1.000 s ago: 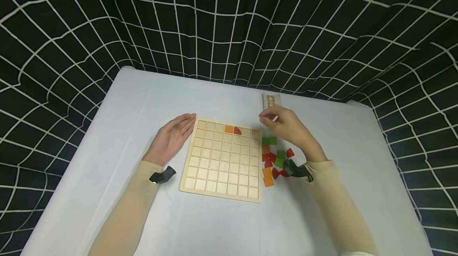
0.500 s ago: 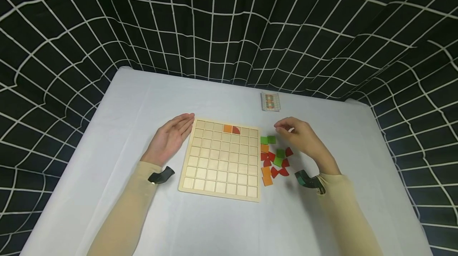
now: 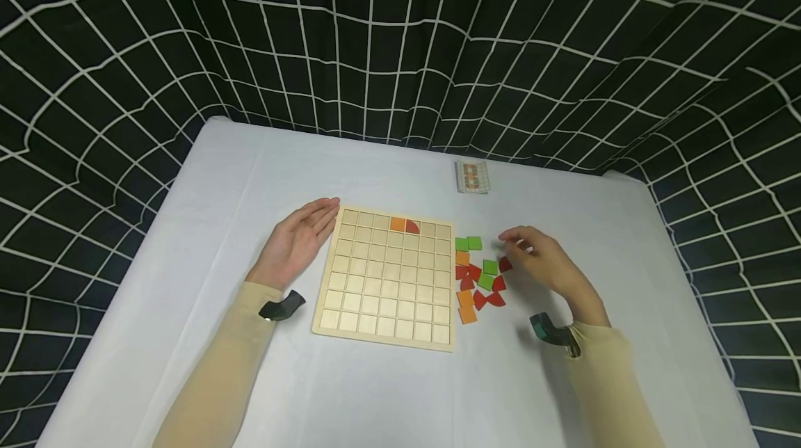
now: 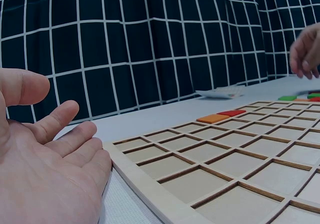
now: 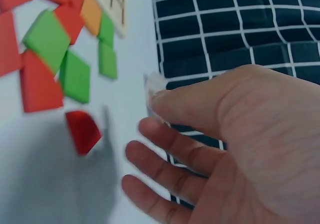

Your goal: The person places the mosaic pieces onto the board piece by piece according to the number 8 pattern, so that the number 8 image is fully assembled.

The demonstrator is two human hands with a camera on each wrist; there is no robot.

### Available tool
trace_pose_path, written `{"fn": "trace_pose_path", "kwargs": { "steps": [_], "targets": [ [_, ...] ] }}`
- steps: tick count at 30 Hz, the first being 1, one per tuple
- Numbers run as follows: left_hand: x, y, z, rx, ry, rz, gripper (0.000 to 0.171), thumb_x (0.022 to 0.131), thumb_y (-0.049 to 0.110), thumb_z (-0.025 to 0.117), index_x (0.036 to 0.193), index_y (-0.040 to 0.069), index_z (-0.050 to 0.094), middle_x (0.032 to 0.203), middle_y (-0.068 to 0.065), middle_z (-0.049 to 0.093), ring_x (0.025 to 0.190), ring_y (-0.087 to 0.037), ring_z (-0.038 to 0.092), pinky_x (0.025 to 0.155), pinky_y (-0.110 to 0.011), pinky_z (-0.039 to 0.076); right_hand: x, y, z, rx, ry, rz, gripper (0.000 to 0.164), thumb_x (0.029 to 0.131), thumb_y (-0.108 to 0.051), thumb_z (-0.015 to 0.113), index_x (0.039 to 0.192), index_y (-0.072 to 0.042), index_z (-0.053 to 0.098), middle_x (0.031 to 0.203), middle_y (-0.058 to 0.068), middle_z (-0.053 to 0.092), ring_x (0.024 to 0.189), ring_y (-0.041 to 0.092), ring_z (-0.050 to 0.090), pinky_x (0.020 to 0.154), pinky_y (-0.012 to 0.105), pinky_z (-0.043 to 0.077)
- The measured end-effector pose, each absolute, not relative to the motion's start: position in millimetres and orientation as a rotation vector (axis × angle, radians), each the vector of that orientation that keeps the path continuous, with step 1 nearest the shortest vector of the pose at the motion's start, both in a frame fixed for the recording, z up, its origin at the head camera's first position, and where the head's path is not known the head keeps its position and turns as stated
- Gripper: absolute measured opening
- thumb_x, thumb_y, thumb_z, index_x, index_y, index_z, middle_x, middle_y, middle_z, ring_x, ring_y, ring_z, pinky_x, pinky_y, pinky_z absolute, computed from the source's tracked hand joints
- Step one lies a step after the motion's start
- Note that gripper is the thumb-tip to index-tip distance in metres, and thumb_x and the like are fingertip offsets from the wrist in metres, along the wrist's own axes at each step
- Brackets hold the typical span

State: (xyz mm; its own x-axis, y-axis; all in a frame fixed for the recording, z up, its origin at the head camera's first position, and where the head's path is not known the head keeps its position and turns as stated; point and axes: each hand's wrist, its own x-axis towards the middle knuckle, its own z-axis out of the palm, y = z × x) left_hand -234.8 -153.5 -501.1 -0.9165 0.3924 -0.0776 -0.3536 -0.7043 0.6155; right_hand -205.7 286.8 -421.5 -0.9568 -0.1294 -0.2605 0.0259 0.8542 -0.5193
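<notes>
A square wooden grid board (image 3: 383,337) lies on the table, with an orange square tile (image 3: 398,225) and a red quarter-circle tile (image 3: 412,227) in its far row. My left hand (image 3: 294,245) rests beside the board's far left corner, palm turned up and fingers straight, holding nothing. To the right of the loose tiles hovers my right hand (image 3: 541,260), fingers loosely bent with nothing in them. Nearest to its fingertips is a red quarter-circle tile (image 5: 83,132). Green square tiles (image 3: 474,243) lie just left of that hand.
Loose orange tiles (image 3: 466,314) and more red and green ones are scattered along the board's right side. A stack of pattern cards (image 3: 472,177) sits near the table's far edge. A dark curtain with white grid lines (image 3: 375,51) surrounds the table (image 3: 350,399).
My right hand has moved right and toward me, away from the card stack to beside the loose tiles, uncovering the cards. The left hand has stayed in place.
</notes>
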Motion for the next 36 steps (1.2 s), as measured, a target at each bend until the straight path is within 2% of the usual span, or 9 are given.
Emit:
{"fn": "trace_pose_path", "kwargs": {
  "steps": [4,8,13,20,26,29,33,36],
  "targets": [
    [-235.0,-153.5,-500.7,0.097,0.913,2.575,0.053,0.113,0.022,0.030,0.156,-0.007,0.021,0.171,-0.018,0.010,0.160,-0.026,0.012,0.135,-0.034,0.012,-200.8,295.0,-430.8,-0.117,2.720,-0.688,0.035,0.100,-0.010,0.057,0.135,-0.005,0.060,0.126,0.020,0.059,0.109,0.035,0.056,0.095,0.054,0.060],
    [-235.2,-154.0,-500.2,0.107,0.914,2.574,0.052,0.113,0.022,0.030,0.155,-0.007,0.023,0.171,-0.019,0.008,0.160,-0.027,0.009,0.135,-0.034,0.011,-196.6,298.4,-437.7,-0.109,2.682,-0.643,0.040,0.096,-0.004,0.059,0.136,-0.009,0.061,0.128,0.021,0.055,0.111,0.036,0.053,0.100,0.059,0.056],
    [-235.5,-154.7,-500.4,0.098,0.900,2.579,0.053,0.113,0.022,0.031,0.156,-0.007,0.021,0.171,-0.018,0.008,0.160,-0.026,0.009,0.135,-0.034,0.010,-194.5,297.6,-442.2,-0.093,2.686,-0.626,0.038,0.095,-0.003,0.060,0.131,-0.012,0.066,0.125,0.018,0.053,0.108,0.032,0.052,0.099,0.055,0.058],
    [-235.8,-154.1,-501.4,0.083,0.891,2.581,0.054,0.113,0.022,0.031,0.157,-0.007,0.019,0.171,-0.017,0.011,0.160,-0.025,0.012,0.135,-0.033,0.012,-195.1,297.2,-444.1,-0.074,2.723,-0.608,0.030,0.094,-0.004,0.064,0.124,-0.009,0.065,0.118,0.016,0.056,0.103,0.030,0.053,0.094,0.050,0.060],
    [-235.0,-152.7,-501.0,0.078,0.901,2.572,0.053,0.113,0.022,0.030,0.157,-0.006,0.021,0.170,-0.016,0.013,0.160,-0.025,0.012,0.134,-0.033,0.013,-193.6,297.9,-444.0,0.002,2.724,-0.664,0.022,0.095,-0.010,0.068,0.117,-0.007,0.062,0.115,0.016,0.065,0.106,0.032,0.059,0.096,0.053,0.060],
    [-234.7,-152.2,-500.8,0.076,0.900,2.573,0.052,0.113,0.021,0.029,0.156,-0.007,0.020,0.170,-0.016,0.014,0.160,-0.025,0.013,0.134,-0.033,0.013,-193.1,299.6,-442.8,0.022,2.744,-0.709,0.017,0.096,-0.013,0.068,0.112,-0.008,0.064,0.112,0.015,0.068,0.104,0.032,0.060,0.092,0.048,0.062],
    [-234.6,-152.6,-500.6,0.074,0.905,2.575,0.053,0.113,0.021,0.030,0.156,-0.007,0.019,0.170,-0.017,0.014,0.160,-0.025,0.013,0.134,-0.033,0.014,-196.4,299.2,-438.7,-0.019,2.786,-0.804,0.016,0.098,-0.012,0.066,0.113,-0.007,0.064,0.112,0.015,0.070,0.102,0.031,0.062,0.089,0.041,0.062],
    [-234.3,-152.9,-500.5,0.078,0.916,2.575,0.053,0.113,0.022,0.029,0.157,-0.007,0.018,0.170,-0.017,0.013,0.160,-0.025,0.013,0.134,-0.033,0.014,-202.1,292.2,-432.9,-0.060,2.804,-0.889,0.019,0.099,-0.011,0.064,0.118,-0.005,0.064,0.117,0.017,0.070,0.105,0.032,0.064,0.092,0.044,0.063]
  ]
}}
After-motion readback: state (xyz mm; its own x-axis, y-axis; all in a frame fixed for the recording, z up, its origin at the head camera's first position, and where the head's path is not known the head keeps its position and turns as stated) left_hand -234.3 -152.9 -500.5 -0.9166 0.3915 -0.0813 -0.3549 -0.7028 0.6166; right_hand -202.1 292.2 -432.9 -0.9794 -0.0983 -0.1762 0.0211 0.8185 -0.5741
